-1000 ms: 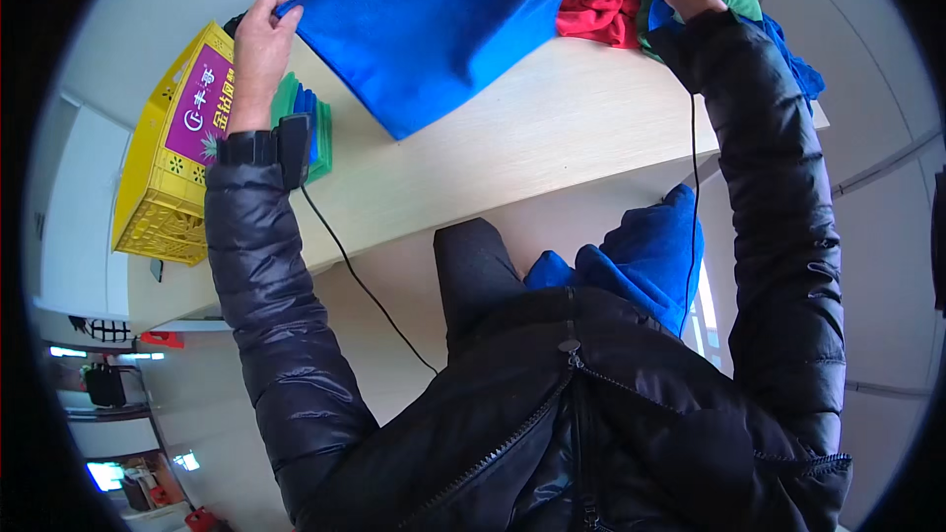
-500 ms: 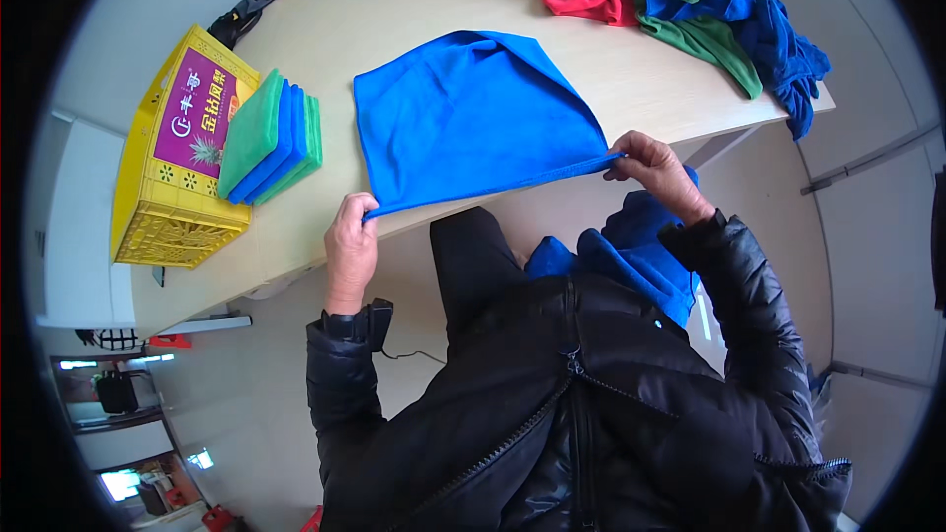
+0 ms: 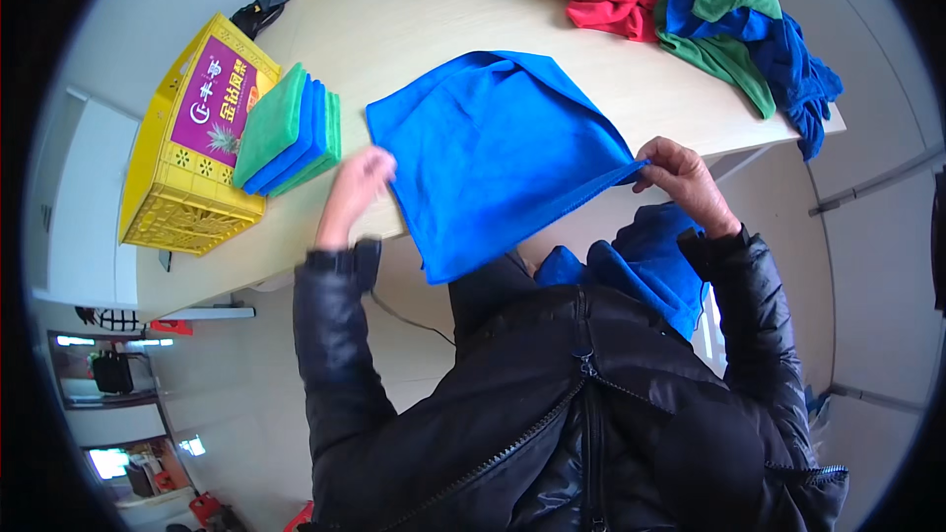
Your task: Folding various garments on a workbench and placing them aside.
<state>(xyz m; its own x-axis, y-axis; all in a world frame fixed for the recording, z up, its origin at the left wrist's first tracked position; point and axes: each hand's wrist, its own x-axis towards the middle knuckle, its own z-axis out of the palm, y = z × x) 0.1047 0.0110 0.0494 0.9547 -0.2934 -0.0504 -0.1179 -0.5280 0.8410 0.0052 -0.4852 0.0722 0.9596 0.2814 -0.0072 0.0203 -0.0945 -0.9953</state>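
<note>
Pinching the blue cloth [image 3: 498, 153] at its corner, your right hand [image 3: 680, 177] sits at about three o'clock of the fabric, fingers closed on the edge. Your left hand [image 3: 357, 185] is blurred at nine o'clock of the cloth, touching its left edge; you cannot tell whether its fingers grip. The cloth lies spread on the pale table [image 3: 434, 20], its lower part hanging over the near edge. At ten o'clock sits a stack of folded cloths [image 3: 288, 130] beside a yellow crate [image 3: 192, 138]; at one o'clock lies a heap of coloured cloths [image 3: 709, 10]

Pale wooden table [image 3: 463, 10]: flat blue cloth [image 3: 493, 153] centre, folded green-blue stack [image 3: 291, 128] at nine o'clock, tangled coloured heap [image 3: 709, 0] at two.
</note>
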